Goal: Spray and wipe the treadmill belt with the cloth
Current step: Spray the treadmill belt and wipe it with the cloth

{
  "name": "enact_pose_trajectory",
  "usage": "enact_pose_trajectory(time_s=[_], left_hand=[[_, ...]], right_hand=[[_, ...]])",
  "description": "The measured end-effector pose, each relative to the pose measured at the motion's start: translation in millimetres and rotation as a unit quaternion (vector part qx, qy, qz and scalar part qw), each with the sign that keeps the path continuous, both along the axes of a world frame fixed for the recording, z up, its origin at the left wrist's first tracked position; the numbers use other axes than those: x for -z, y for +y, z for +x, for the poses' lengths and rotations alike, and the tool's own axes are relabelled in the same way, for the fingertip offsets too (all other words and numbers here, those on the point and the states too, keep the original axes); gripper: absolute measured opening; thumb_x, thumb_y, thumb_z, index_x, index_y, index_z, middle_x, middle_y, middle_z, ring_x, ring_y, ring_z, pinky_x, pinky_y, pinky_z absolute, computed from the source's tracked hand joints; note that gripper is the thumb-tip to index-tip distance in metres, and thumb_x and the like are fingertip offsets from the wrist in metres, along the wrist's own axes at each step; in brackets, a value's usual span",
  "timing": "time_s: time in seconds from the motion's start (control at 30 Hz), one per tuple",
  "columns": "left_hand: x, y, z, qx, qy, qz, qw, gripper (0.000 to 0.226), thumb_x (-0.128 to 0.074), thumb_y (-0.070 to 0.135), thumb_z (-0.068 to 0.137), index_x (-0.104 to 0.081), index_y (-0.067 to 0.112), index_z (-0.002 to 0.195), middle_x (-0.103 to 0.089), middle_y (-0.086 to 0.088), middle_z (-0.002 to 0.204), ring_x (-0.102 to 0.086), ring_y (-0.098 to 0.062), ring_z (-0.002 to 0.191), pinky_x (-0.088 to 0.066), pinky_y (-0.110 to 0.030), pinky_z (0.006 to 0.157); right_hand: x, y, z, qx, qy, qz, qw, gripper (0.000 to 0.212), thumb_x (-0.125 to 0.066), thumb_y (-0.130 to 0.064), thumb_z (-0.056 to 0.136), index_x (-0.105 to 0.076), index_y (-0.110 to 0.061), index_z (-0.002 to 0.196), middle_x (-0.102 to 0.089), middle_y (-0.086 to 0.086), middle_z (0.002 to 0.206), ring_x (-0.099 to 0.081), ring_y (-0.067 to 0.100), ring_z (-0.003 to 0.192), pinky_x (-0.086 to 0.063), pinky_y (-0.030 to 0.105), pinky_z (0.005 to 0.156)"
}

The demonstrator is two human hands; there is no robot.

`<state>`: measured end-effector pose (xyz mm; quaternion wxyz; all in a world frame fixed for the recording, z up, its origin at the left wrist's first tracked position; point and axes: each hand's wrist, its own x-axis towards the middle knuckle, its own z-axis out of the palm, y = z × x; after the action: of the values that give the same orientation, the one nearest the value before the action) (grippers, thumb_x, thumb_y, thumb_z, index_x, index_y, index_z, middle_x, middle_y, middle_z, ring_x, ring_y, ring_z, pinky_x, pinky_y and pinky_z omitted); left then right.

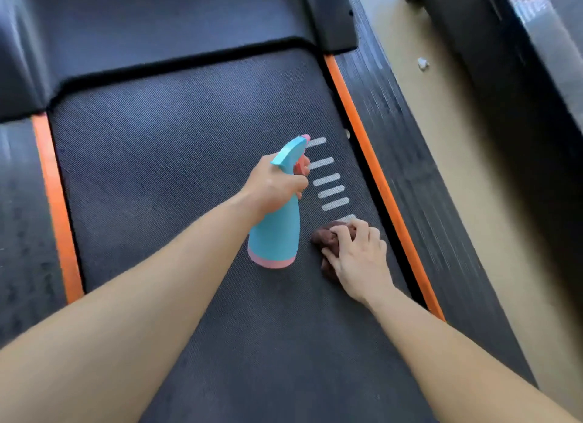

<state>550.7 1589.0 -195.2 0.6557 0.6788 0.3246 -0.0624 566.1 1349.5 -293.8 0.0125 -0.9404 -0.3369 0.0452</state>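
Observation:
The dark ribbed treadmill belt (pixel 164 157) fills the middle of the view. My left hand (pixel 274 186) grips the neck of a turquoise spray bottle (pixel 277 233) with a pink base and pink trigger, held above the belt with its nozzle pointing away to the upper right. My right hand (pixel 359 258) holds a bunched dark brown cloth (pixel 328 238) down on the belt, close to its right edge and just right of the bottle's base. A column of short white stripes (pixel 329 179) is printed on the belt beyond the cloth.
Orange strips (pixel 378 182) border the belt on both sides, with black ribbed side rails (pixel 419 176) outside them. The treadmill's dark front cover (pixel 164 22) lies ahead. Tan floor (pixel 451 132) with a white scrap (pixel 422 63) runs on the right, beside another dark machine (pixel 520 75).

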Motion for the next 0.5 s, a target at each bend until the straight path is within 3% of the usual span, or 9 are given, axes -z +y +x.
enact_pose_trajectory(time_s=[0.1, 0.17, 0.3, 0.43, 0.5], left_hand=[[2, -9, -10, 0.023, 0.016, 0.017, 0.999, 0.040, -0.062, 0.005, 0.075, -0.071, 0.009, 0.114, -0.071, 0.002, 0.096, -0.060, -0.012, 0.064, -0.056, -0.023, 0.063], [6, -18, -17, 0.052, 0.034, 0.025, 0.998, 0.048, -0.062, 0.011, 0.067, -0.071, 0.009, 0.114, -0.070, 0.001, 0.093, -0.061, -0.015, 0.067, -0.059, -0.032, 0.070], [11, -34, -28, 0.068, 0.072, 0.039, 0.994, 0.045, -0.064, 0.004, 0.077, -0.071, 0.012, 0.121, -0.074, -0.003, 0.101, -0.064, -0.016, 0.070, -0.060, -0.030, 0.077], [8, -51, -40, 0.046, 0.074, 0.016, 0.996, 0.038, -0.062, -0.006, 0.083, -0.070, 0.003, 0.120, -0.073, -0.003, 0.103, -0.062, -0.012, 0.070, -0.058, -0.023, 0.067], [11, -61, -45, 0.039, 0.081, 0.018, 0.996, 0.040, -0.066, -0.001, 0.079, -0.071, 0.007, 0.117, -0.075, -0.010, 0.106, -0.064, -0.015, 0.074, -0.061, -0.030, 0.073]], right_hand=[[4, 8, -9, 0.034, -0.036, 0.030, 0.998, 0.040, -0.072, -0.046, 0.086, -0.061, -0.019, 0.112, -0.050, 0.013, 0.120, -0.050, 0.037, 0.095, -0.049, 0.049, 0.071], [6, 7, -13, 0.042, -0.048, 0.041, 0.997, 0.040, -0.070, -0.047, 0.087, -0.061, -0.019, 0.113, -0.050, 0.014, 0.120, -0.050, 0.037, 0.096, -0.049, 0.049, 0.072], [9, -18, -20, 0.063, -0.064, 0.047, 0.995, 0.041, -0.068, -0.048, 0.087, -0.061, -0.019, 0.116, -0.051, 0.015, 0.124, -0.050, 0.037, 0.100, -0.048, 0.048, 0.075], [19, -44, -33, 0.095, -0.055, 0.080, 0.991, 0.043, -0.075, -0.043, 0.084, -0.062, -0.016, 0.115, -0.053, 0.014, 0.125, -0.049, 0.037, 0.101, -0.046, 0.049, 0.076], [23, -46, -35, 0.096, -0.059, 0.083, 0.990, 0.043, -0.076, -0.043, 0.084, -0.062, -0.016, 0.114, -0.054, 0.015, 0.125, -0.047, 0.037, 0.103, -0.045, 0.049, 0.078]])
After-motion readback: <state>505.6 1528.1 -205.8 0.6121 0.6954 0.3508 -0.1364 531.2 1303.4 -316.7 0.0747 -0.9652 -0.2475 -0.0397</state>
